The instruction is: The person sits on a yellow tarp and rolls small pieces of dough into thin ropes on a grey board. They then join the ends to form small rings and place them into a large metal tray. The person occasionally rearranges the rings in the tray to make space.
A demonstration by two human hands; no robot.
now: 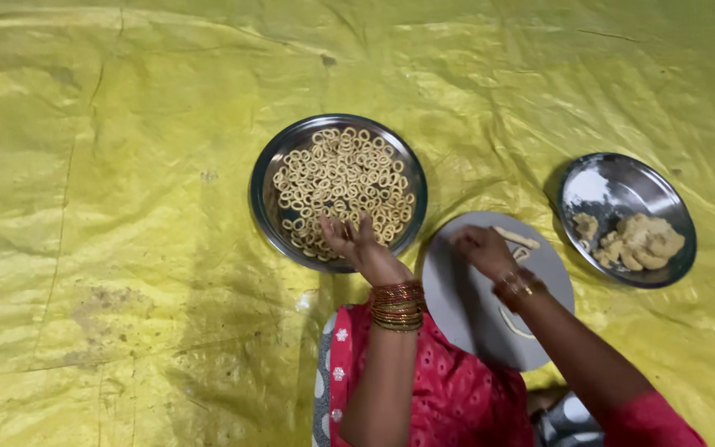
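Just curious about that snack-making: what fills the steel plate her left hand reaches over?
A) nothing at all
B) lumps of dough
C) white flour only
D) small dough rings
D: the left hand rests at the near rim of the steel plate, which is heaped with small dough rings.

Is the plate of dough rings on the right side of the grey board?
No, the ring plate lies left of the grey board; the plate on the right holds dough lumps.

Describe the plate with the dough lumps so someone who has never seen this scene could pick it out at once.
On the yellow sheet lie three round things. The plate with dough lumps is the steel one farthest right, beyond the right hand on the flat grey board. Unlike the steel plate of small rings, it holds a few pale lumps.
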